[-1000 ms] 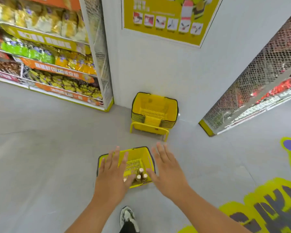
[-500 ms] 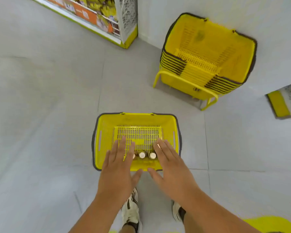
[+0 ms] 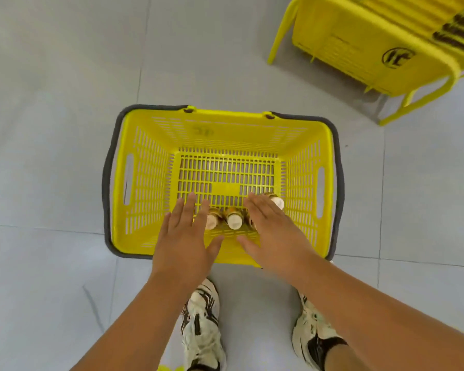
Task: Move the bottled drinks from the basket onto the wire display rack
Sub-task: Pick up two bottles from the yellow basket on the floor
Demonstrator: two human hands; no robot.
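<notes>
A yellow plastic basket (image 3: 145, 170) with grey handles folded down stands on the grey floor below me. Several small bottles with cream caps (image 3: 233, 219) stand in a row against its near wall. My left hand (image 3: 185, 236) hovers over the left end of the row, fingers straight and spread, holding nothing. My right hand (image 3: 271, 231) hovers over the right end, fingers straight, covering part of the bottles; one cap (image 3: 277, 202) shows past its fingertips. The wire display rack is out of view.
A stack of yellow baskets on a yellow metal stand (image 3: 373, 49) sits at the upper right on the floor. My two white trainers (image 3: 201, 325) stand just behind the basket. Grey floor tiles surround everything.
The view has dropped closer over the basket and the shelves have left the frame. Both hands have come lower, over the bottles, still spread and holding nothing.
</notes>
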